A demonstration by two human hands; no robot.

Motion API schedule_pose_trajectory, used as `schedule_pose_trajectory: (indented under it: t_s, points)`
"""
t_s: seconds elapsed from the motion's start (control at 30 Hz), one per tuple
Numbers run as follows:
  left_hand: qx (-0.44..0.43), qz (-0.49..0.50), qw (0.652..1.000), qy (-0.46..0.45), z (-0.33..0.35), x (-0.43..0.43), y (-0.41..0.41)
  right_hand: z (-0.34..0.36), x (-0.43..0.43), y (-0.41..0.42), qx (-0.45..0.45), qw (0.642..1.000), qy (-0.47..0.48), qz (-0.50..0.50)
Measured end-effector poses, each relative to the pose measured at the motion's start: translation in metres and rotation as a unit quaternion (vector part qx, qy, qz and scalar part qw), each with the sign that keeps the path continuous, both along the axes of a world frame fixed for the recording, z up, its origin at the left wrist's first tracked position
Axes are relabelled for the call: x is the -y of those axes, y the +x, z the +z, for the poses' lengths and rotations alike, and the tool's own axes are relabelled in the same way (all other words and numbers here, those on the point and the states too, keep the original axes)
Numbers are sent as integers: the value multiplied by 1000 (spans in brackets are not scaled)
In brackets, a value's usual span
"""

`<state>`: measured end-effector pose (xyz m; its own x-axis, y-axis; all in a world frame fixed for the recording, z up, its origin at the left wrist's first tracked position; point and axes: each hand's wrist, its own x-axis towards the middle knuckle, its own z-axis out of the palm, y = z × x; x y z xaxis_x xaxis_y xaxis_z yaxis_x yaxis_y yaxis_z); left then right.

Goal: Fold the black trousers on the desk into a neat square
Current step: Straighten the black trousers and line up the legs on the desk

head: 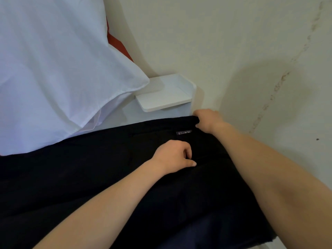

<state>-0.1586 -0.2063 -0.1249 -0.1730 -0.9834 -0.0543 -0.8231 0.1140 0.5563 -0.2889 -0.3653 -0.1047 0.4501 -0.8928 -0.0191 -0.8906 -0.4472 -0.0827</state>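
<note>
The black trousers (pixel 111 177) lie spread over the desk in front of me and cover nearly all of it; their far corner reaches the wall (pixel 251 51), just below a small white shelf (pixel 165 97). A small grey label (pixel 184 132) shows near that corner. On the left a white cloth (pixel 53 69) hangs down and its lower edge meets the trousers.

I judge the fabric to be soft and limp, not heavy, and a little thick. It will not keep a shape by itself, so it must be held at an edge or a corner and pulled flat before a fold. It does not look slippery. The best places to take it are the far corner and the hem along the right side.

My right hand (pixel 208 119) is stretched far forward, the arm nearly straight, and it closes over the far corner of the trousers. The fingers are curled around the edge and I think they pinch the cloth, but the fingertips are hidden behind the fabric. My left hand (pixel 172 157) rests on top of the trousers, nearer to me, wrist low. Its fingers are bent inward and close together, the thumb points to the right, and they seem to gather a small fold; I cannot tell if they really hold it
</note>
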Motion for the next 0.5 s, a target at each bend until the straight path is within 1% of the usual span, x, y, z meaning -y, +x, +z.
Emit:
schedule_pose_trajectory:
  t_s: [0.03, 0.1, 0.17, 0.23, 0.27, 0.3, 0.37, 0.4, 0.43, 0.5]
  points:
    - [4, -8, 1000, 6, 1, -2, -1, 2, -1, -2, -8, 999, -42, 3]
    - [26, -17, 999, 8, 2, -6, -2, 8, -5, -5, 15, 993, -116, 7]
    - [50, -12, 999, 3, 3, -10, -1, 14, -15, -8, 67, 983, -169, 14]
    - [82, 4, 996, -16, 4, -15, -2, 20, -29, -12, 134, 971, -195, 17]
    - [110, 19, 993, -41, 3, -17, -3, 21, -36, -14, 164, 966, -200, 15]
    - [146, 41, 985, -85, 2, -21, -6, 23, -45, -16, 190, 961, -201, 10]
    - [222, 104, 950, -195, -2, -29, -9, 25, -63, -21, 232, 952, -202, 8]
    - [243, 131, 932, -235, -3, -32, -9, 25, -71, -23, 250, 947, -200, 9]
    - [245, 149, 921, -264, -4, -36, -8, 25, -79, -26, 265, 944, -196, 11]
    - [224, 165, 915, -291, -4, -41, -3, 25, -94, -31, 292, 937, -188, 17]
